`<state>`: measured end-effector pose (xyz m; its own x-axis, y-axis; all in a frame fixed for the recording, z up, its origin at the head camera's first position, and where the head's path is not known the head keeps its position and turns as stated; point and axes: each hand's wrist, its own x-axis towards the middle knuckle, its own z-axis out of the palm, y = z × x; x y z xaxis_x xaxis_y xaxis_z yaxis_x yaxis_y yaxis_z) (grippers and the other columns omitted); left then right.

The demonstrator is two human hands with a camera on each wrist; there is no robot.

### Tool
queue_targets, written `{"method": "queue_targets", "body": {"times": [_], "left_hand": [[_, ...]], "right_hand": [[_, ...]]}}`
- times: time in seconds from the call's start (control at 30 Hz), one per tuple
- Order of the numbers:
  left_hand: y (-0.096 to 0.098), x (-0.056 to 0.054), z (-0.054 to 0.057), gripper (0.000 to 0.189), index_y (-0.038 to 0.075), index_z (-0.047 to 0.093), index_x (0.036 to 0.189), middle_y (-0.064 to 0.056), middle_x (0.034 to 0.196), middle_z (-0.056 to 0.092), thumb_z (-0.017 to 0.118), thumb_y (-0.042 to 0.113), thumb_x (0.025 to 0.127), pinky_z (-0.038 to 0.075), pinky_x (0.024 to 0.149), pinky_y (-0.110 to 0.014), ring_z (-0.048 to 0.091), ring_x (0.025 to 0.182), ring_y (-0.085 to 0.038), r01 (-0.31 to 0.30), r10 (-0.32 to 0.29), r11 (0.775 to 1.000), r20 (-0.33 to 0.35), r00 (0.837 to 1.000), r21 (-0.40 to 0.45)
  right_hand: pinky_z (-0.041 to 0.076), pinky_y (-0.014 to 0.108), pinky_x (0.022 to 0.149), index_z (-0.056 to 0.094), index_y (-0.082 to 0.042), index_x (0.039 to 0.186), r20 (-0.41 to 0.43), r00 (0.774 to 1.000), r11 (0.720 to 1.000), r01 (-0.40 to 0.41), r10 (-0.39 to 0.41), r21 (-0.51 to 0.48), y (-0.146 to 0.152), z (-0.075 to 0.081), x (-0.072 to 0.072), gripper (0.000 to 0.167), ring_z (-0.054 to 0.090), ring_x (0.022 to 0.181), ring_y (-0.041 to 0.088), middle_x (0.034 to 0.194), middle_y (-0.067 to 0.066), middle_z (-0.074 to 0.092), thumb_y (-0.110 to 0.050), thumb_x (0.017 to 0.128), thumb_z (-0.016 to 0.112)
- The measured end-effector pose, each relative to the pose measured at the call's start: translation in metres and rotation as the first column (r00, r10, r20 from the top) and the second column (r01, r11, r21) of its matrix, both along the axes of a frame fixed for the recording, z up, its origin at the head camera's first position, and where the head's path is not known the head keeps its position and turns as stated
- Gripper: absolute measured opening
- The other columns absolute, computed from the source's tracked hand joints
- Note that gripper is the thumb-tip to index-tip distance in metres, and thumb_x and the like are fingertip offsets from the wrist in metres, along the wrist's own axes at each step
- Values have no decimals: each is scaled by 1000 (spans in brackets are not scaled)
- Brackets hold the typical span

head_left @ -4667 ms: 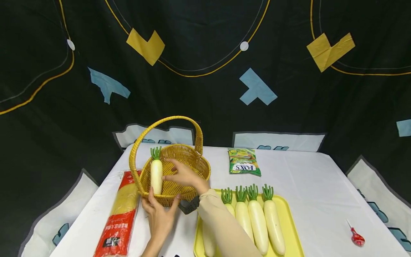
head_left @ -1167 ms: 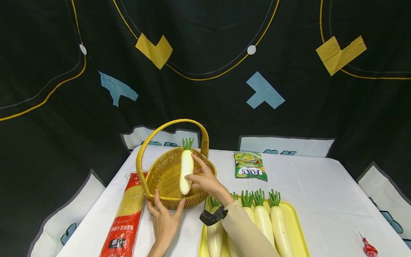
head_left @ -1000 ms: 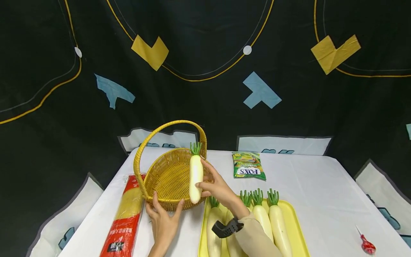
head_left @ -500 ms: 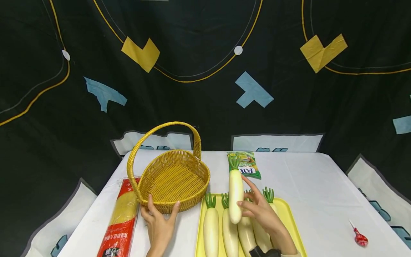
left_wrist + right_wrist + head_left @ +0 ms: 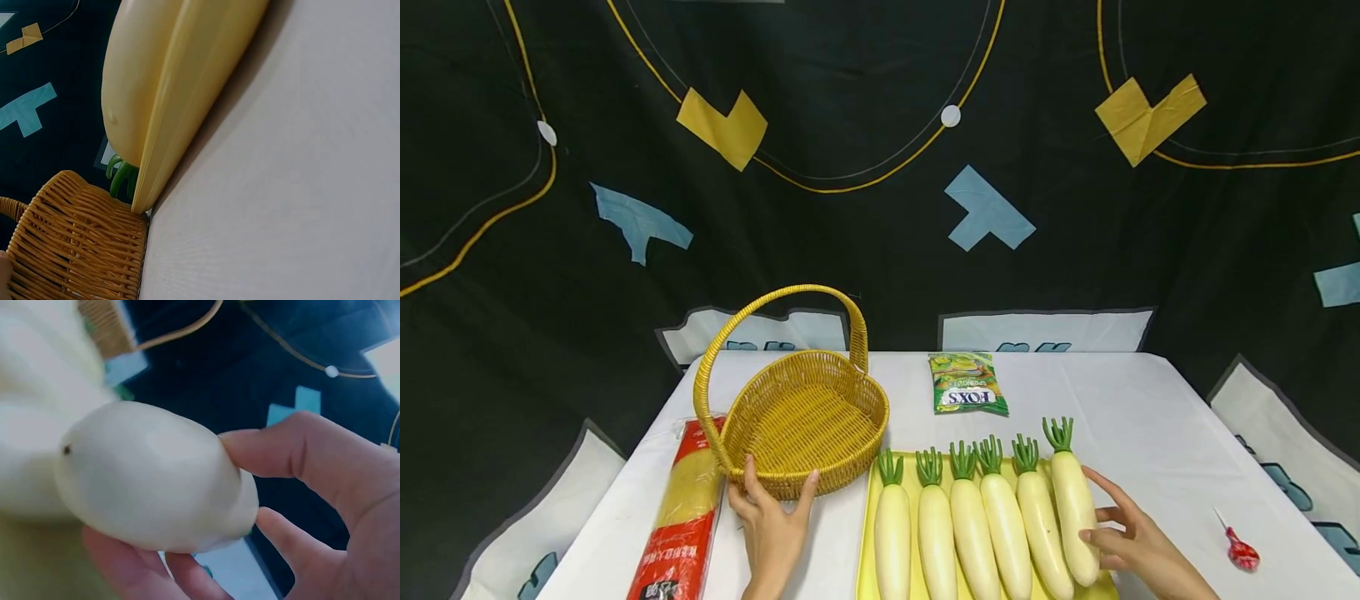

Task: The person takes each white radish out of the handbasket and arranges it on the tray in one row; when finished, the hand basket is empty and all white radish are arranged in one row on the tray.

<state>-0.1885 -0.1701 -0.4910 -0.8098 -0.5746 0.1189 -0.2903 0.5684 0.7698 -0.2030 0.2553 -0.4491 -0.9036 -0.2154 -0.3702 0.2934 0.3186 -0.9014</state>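
Observation:
My right hand (image 5: 1138, 546) pinches a white radish (image 5: 1073, 512) with a green top, thumb on one side and fingers on the other. It lies at the right end of a row of several similar radishes (image 5: 975, 533) on a yellow tray (image 5: 868, 517). In the right wrist view, the blunt white end of the held radish (image 5: 147, 475) faces the camera. My left hand (image 5: 775, 533) rests spread against the front of a yellow wicker basket (image 5: 850, 471), one finger at its rim. The basket's woven bottom shows, and its handle stands up.
A red and yellow plastic pack (image 5: 681, 525), apparently noodles, lies left of the basket. A green Fox's packet (image 5: 967, 385) lies behind the tray. A red lollipop (image 5: 1242, 552) is at the far right. A black cloth (image 5: 865, 250) hangs behind the table.
My right hand has taken the radish out of the basket and carried it rightward to the right end of the row on the tray. My left hand has stayed at the basket's front.

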Motion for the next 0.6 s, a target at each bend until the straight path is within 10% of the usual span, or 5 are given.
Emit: {"method": "queue_targets", "body": {"times": [0.27, 0.6], "left_hand": [[-2, 1, 0, 103, 18, -9, 145, -38, 140, -9, 52, 65, 78, 43, 65, -54, 33, 110, -61, 0, 0, 1000, 14, 1000, 7], [-1, 0, 1, 103, 19, -10, 145, -38, 141, -12, 52, 65, 78, 42, 69, -59, 30, 114, -63, 7, -7, 1000, 19, 1000, 20]], "right_hand": [[53, 41, 68, 7, -13, 146, -4, 992, 987, -128, 129, 99, 8, -8, 0, 79, 57, 88, 20, 108, 20, 48, -25, 86, 57], [51, 37, 63, 12, -11, 145, -62, 991, 970, -103, 119, 218, 5, -6, 3, 80, 56, 82, 20, 107, 21, 48, -23, 84, 62]]}}
